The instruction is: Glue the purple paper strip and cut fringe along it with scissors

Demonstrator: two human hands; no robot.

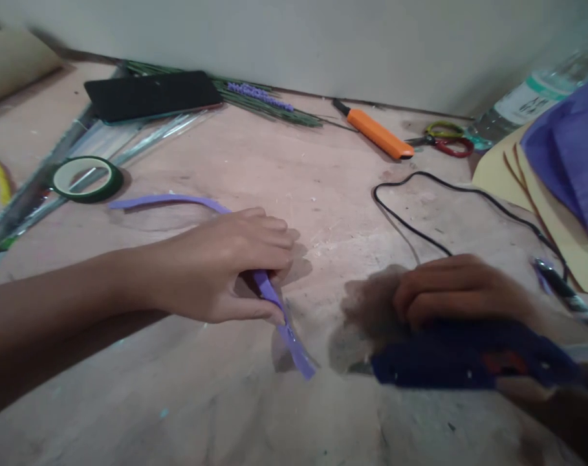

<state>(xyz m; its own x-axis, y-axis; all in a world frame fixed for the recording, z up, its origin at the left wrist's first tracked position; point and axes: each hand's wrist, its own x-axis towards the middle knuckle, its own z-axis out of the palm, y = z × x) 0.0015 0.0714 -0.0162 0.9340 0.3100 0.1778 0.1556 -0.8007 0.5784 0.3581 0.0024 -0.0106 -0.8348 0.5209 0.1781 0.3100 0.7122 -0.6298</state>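
My left hand (pixel 248 265) is closed on a narrow purple foam strip (pixel 172 199), thumb and fingers pinching it near its lower end. One end of the strip curves away to the left on the table; the short near end sticks out past my thumb, with a shiny clear spot on it. On the right, my right hand (pixel 453 291) is wrapped around a dark blue hot glue gun (pixel 434 359), blurred by motion. Its nozzle points left, a short gap from the strip's near end. A black cord (pixel 410 184) lies behind the right hand.
Green tape (pixel 112 184) and a black phone (pixel 152 97) lie at the left. At the back are green stems with a purple flower spike (pixel 259 96), an orange cutter (pixel 378 133) and scissors (pixel 451 145). Foam sheets (pixel 560 200), a bottle (pixel 507 110) and a pen (pixel 560 285) are right.
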